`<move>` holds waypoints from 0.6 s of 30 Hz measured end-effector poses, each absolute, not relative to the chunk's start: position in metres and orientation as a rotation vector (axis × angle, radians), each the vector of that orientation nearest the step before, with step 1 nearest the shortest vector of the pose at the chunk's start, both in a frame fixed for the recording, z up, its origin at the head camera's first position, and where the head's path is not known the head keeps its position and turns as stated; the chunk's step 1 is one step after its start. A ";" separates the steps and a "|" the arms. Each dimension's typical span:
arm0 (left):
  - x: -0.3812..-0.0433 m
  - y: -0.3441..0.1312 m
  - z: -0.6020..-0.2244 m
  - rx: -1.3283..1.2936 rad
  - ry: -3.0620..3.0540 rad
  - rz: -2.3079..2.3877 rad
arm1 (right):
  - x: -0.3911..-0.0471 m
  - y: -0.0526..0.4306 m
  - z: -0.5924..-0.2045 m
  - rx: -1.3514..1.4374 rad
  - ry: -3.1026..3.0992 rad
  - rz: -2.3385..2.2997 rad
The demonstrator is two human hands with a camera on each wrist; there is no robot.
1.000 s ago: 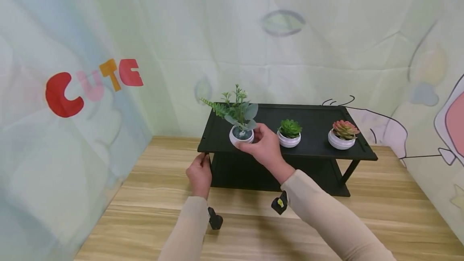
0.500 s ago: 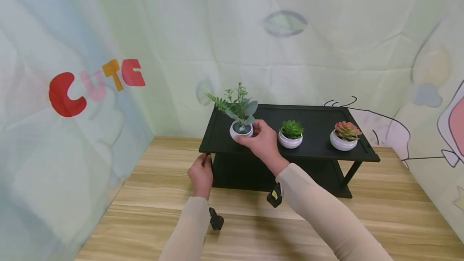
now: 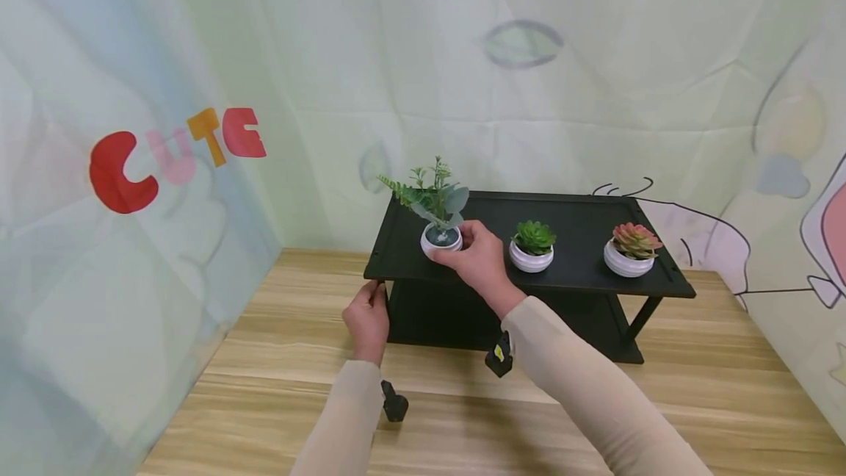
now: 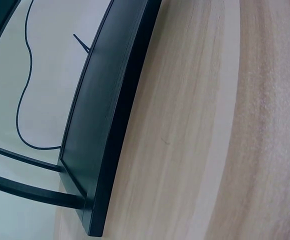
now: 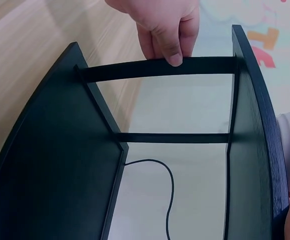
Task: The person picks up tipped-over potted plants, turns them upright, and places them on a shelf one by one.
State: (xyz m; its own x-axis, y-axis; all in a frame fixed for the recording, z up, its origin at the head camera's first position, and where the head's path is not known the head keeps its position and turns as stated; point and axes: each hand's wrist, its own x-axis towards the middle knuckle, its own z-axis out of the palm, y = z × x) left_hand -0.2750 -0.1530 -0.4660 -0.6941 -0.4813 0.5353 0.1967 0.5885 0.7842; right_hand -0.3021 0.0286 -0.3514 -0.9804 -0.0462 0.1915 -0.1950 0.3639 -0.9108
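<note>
In the head view, my right hand (image 3: pixel 480 259) pinches the rim and side of a white pot (image 3: pixel 432 243) with a leafy artificial plant (image 3: pixel 436 197). The pot stands upright at the left part of the black two-tier shelf's (image 3: pixel 476 222) top board. In the right wrist view, the pot (image 5: pixel 288 145) sits against that board. My left hand (image 3: pixel 368 322) grips the shelf's front left post (image 5: pixel 210 65); its thumb and fingers show around the post in the right wrist view. Along the top board's front stand a green succulent (image 3: pixel 532 244) and a reddish succulent (image 3: pixel 631 250) in white pots.
The shelf stands on a wood-grain table (image 3: pixel 277 395). Behind and beside it hangs a printed curtain (image 3: pixel 317 94) with coloured letters on the left. The shelf's lower board (image 3: pixel 429 314) lies close to the tabletop, and its right post (image 3: pixel 642 316) slants outward.
My right hand has shifted the leafy plant's pot slightly back on the top board, then a little lower. My left hand keeps its grip on the post. The head view has drifted slightly.
</note>
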 end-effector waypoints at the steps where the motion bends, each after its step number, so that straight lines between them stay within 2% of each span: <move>1: -0.275 -0.153 -0.466 0.228 -2.058 -1.140 | -0.302 0.029 -0.352 0.219 -2.488 1.681; 18: -0.277 -0.152 -0.465 0.233 -2.045 -1.149 | -0.308 0.030 -0.351 0.253 -2.595 1.638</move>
State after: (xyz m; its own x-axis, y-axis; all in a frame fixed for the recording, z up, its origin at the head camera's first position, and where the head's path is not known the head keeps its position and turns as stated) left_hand -0.2767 -0.1518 -0.4652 -0.6914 -0.4906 0.5304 0.1979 0.5775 0.7920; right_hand -0.3081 0.0295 -0.3505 -0.9846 -0.1051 0.1400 -0.1715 0.4211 -0.8907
